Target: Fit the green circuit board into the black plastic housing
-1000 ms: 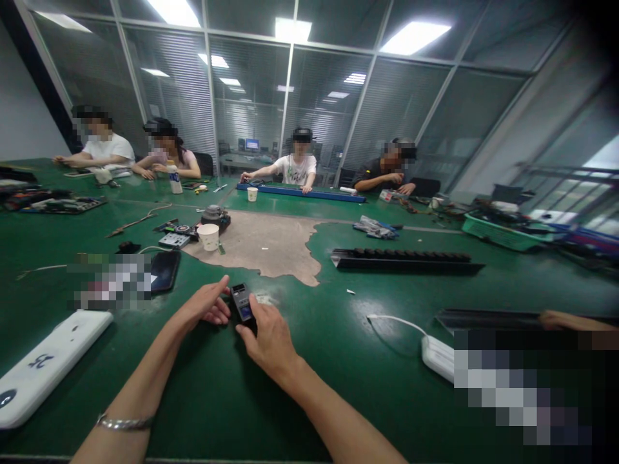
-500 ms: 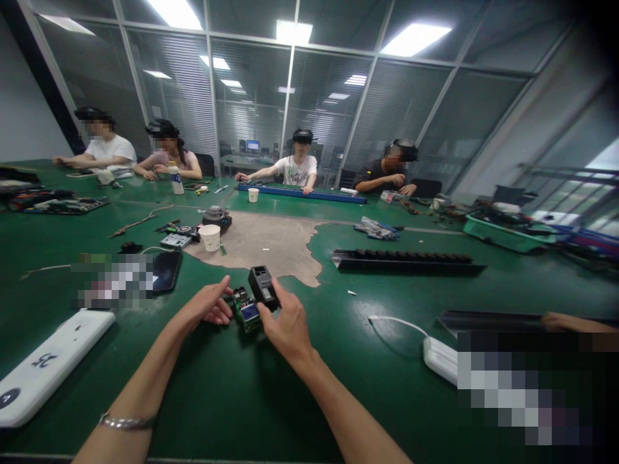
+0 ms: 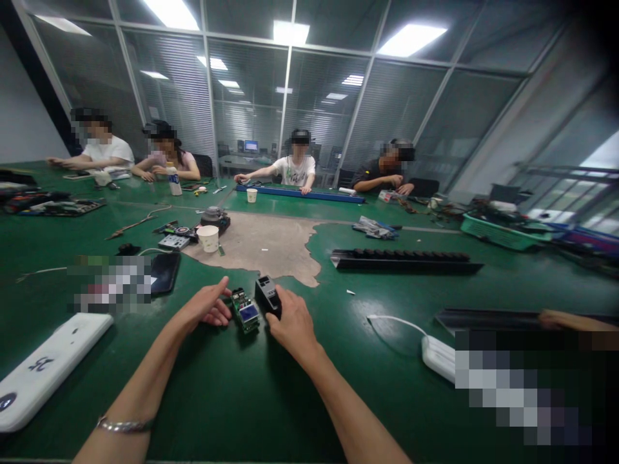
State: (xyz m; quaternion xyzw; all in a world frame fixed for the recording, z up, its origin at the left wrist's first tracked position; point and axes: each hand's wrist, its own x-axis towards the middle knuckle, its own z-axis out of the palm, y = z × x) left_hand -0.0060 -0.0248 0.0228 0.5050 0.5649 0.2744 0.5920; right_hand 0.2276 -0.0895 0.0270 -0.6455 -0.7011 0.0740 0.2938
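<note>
My right hand (image 3: 294, 319) grips a black plastic housing (image 3: 267, 295) with rectangular openings in its top end. Just left of it is a small green circuit board (image 3: 244, 310) with a blue display, at or just above the table; a narrow gap separates it from the housing. My left hand (image 3: 210, 304) is at the board's left side, thumb raised and fingers loosely curved. Whether its fingertips touch the board I cannot tell. Nothing shows inside that hand.
The green table (image 3: 387, 361) has a bare patch (image 3: 271, 241). A paper cup (image 3: 209, 238), a phone (image 3: 165, 272) and a white power bank-like case (image 3: 53, 370) lie leftward. Black rails (image 3: 409, 263) and a white adapter (image 3: 438, 357) are rightward. Several people sit across; another hand (image 3: 575, 321) reaches in from the right.
My right hand has moved the black housing slightly right and down, away from the circuit board. The left hand has stayed nearly in place beside the board.
</note>
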